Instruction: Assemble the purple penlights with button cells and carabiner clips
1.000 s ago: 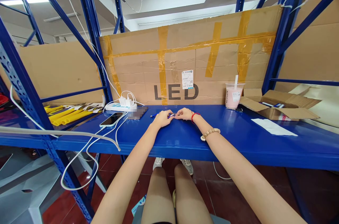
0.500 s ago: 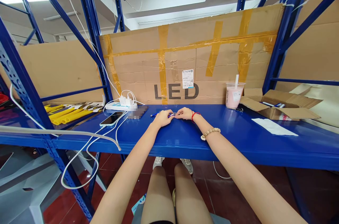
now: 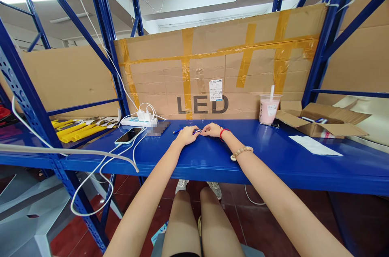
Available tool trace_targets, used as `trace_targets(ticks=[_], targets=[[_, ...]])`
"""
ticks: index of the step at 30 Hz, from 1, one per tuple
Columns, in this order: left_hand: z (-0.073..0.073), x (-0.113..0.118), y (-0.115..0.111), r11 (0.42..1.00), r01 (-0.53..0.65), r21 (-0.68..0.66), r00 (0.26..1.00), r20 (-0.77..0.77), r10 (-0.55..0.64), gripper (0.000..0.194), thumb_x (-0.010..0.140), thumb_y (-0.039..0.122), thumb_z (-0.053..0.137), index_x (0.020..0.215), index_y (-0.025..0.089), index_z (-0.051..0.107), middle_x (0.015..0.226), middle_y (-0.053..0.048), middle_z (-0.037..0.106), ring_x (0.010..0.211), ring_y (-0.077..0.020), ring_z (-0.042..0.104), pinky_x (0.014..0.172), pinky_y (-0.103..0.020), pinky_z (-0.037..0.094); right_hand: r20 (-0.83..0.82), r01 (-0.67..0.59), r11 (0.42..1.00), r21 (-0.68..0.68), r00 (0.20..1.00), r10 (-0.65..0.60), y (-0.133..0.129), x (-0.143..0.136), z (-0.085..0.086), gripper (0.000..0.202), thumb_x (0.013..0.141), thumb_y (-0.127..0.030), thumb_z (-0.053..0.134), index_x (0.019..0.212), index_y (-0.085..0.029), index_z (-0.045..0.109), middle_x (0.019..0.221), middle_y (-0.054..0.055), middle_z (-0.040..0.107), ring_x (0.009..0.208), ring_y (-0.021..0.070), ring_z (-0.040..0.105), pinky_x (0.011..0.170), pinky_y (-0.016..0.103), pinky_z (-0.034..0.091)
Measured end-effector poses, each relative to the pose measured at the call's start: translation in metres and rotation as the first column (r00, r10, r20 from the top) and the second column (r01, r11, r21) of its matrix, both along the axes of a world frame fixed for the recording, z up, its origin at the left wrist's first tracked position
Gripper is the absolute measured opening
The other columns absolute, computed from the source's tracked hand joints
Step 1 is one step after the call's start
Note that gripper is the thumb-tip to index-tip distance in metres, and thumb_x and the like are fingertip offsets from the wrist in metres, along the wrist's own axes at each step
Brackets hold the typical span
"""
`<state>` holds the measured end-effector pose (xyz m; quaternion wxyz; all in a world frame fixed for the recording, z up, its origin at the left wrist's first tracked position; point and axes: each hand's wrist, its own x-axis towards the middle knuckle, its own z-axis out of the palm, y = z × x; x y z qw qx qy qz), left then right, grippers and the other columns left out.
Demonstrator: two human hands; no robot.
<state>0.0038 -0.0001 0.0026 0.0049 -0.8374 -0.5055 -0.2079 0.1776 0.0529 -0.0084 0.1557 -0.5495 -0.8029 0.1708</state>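
Observation:
Over the blue table point(image 3: 209, 163), my left hand point(image 3: 187, 135) is closed around a slim blue pen point(image 3: 178, 131), whose one end sticks out to the left of the fingers. Its other end shows between the two hands. My right hand point(image 3: 212, 130), with a red string and a beaded bracelet at the wrist, is pinched at that end, close to the left fingertips. What exactly the right fingers hold is too small to make out.
A phone point(image 3: 127, 136) and a white power strip point(image 3: 133, 121) with cables lie at the left. Further right stand a pink drink cup point(image 3: 268, 110) and an open cardboard box point(image 3: 319, 129), with white paper point(image 3: 315, 145) in front. Cardboard point(image 3: 158, 78) walls off the back.

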Motion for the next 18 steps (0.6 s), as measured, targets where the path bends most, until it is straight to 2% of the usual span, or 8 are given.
trace_targets(ticks=[8, 18], targets=[[-0.0034, -0.0017, 0.0045, 1.000, 0.007, 0.023, 1.000, 0.030, -0.007, 0.023, 0.089, 0.030, 0.045, 0.105, 0.018, 0.057, 0.090, -0.005, 0.065, 0.090, -0.0204, 0.060, 0.074, -0.033, 0.047, -0.003, 0.005, 1.000, 0.006, 1.000, -0.005, -0.0043, -0.0023, 0.0019, 0.028, 0.088, -0.038, 0.053, 0.091, -0.012, 0.060, 0.075, 0.001, 0.059, 0.060, 0.0091, 0.055, 0.058, 0.024, 0.048], [-0.0032, -0.0020, 0.0038, 1.000, 0.010, 0.021, 0.999, 0.047, -0.011, 0.022, 0.089, 0.030, 0.045, 0.105, 0.019, 0.057, 0.089, -0.004, 0.066, 0.087, -0.0192, 0.060, 0.074, -0.031, 0.047, -0.015, 0.007, 1.000, 0.015, 1.000, -0.006, -0.0017, -0.0009, -0.0001, 0.027, 0.088, -0.038, 0.053, 0.092, -0.011, 0.059, 0.075, 0.001, 0.059, 0.060, 0.0091, 0.055, 0.057, 0.023, 0.048]])
